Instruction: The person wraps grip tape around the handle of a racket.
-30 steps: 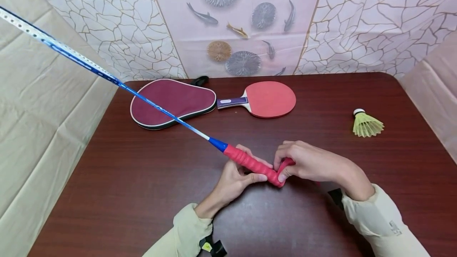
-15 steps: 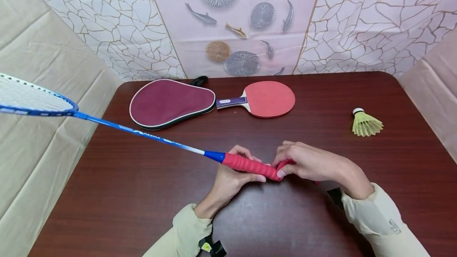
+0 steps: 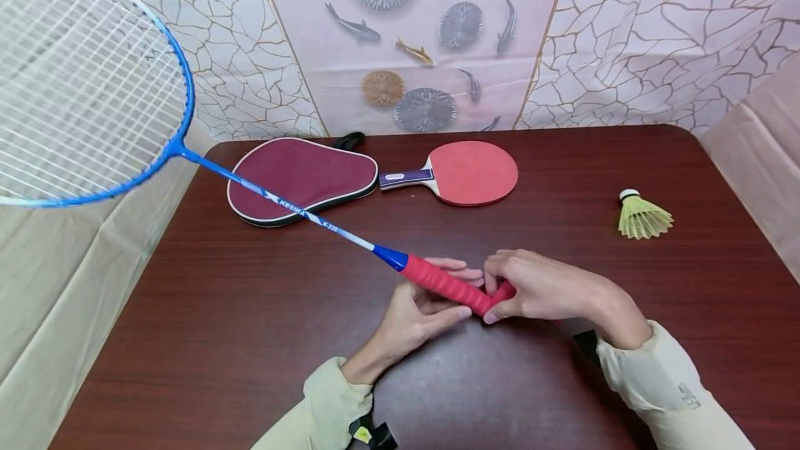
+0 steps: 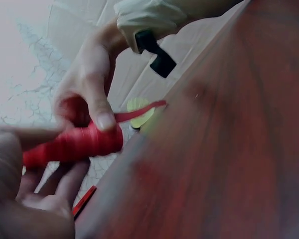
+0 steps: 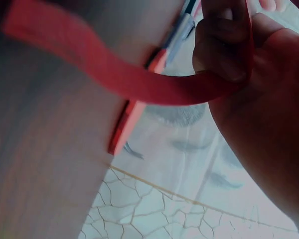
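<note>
A blue and white badminton racket [image 3: 282, 204] slants across the head view, its strung head raised at the upper left. Ridged red overgrip wraps its handle [image 3: 440, 282]. My left hand [image 3: 406, 318] holds that handle, thumb on the near side and fingers reaching behind it. At the butt end, my right hand [image 3: 550, 287] pinches the red grip tape [image 3: 505, 290] between thumb and fingers. A loose length of the tape [image 5: 159, 89] hangs in a curve from the right hand in the right wrist view.
Along the back of the brown table [image 3: 250, 339] lie a maroon paddle case [image 3: 312, 172] and a red table tennis paddle [image 3: 475, 173]. A yellow shuttlecock [image 3: 644, 217] lies at the right. Patterned cloth [image 3: 425, 40] hangs behind the table.
The racket has rolled about its shaft: its head was nearly edge-on, dipped, and now rises with its strings facing the camera. My left fingers have straightened somewhat; the right hand stays at the butt.
</note>
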The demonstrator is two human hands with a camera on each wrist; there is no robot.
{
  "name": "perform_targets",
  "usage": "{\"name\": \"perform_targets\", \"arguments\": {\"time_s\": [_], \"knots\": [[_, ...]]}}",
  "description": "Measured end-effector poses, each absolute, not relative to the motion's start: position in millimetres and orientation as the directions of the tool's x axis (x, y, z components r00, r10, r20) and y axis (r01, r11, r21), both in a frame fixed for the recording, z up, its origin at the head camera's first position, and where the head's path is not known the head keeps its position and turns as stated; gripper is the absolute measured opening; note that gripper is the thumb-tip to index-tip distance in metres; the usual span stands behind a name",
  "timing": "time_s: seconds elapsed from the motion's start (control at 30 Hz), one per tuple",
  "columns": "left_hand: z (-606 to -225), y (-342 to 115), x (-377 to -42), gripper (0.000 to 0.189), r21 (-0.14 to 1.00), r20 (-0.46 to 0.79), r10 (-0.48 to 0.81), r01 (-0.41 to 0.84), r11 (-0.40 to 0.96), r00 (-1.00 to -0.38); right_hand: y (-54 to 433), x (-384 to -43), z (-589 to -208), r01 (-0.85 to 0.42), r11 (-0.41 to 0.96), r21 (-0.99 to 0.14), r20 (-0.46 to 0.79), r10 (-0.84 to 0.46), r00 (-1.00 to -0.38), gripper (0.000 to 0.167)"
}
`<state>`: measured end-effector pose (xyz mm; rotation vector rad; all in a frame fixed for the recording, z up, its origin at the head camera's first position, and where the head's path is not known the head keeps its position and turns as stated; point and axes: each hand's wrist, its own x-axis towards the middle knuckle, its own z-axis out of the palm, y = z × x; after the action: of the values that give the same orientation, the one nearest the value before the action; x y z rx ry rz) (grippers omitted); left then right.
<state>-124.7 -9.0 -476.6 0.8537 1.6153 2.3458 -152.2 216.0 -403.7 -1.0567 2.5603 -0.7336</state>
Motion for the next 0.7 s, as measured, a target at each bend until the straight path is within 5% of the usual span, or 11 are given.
{"name": "perform_targets", "arguments": {"time_s": [0.3,0.7], "knots": [[-458,-8,-118,0.035,0.933,0.330,0.338,0.250,-0.258,-0.881,215,-153,-405,-0.575,0.596,-0.560,-0.030,-0.708,-0.705,0.034],[-457,-9,-119,0.034,0.934,0.326,0.312,0.252,-0.255,-0.892,222,-157,-402,-0.662,0.454,-0.596,0.075,-0.790,-0.609,0.019]]}}
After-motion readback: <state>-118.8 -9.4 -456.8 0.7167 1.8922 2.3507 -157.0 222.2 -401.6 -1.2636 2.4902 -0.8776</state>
